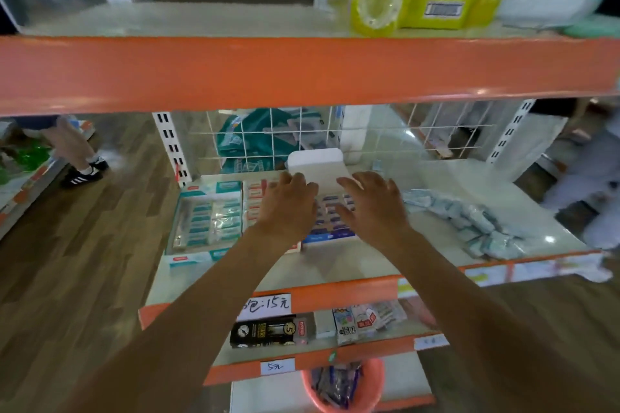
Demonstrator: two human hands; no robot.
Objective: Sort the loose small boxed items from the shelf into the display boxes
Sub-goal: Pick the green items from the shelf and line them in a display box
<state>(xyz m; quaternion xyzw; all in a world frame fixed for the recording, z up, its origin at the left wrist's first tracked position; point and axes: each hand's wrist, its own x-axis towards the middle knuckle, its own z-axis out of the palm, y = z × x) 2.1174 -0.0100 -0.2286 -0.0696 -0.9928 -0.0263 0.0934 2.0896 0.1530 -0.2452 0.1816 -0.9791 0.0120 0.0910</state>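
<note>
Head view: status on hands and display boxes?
Left hand open, over red box. Right hand open, over blue box, lid up. Loose packs heaped at right, untouched. Nothing blocking.

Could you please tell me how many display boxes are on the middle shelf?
3: a teal box at the left, a red box beside it, partly behind the left hand, and a blue box by the right hand. Hands may hide more.
</note>
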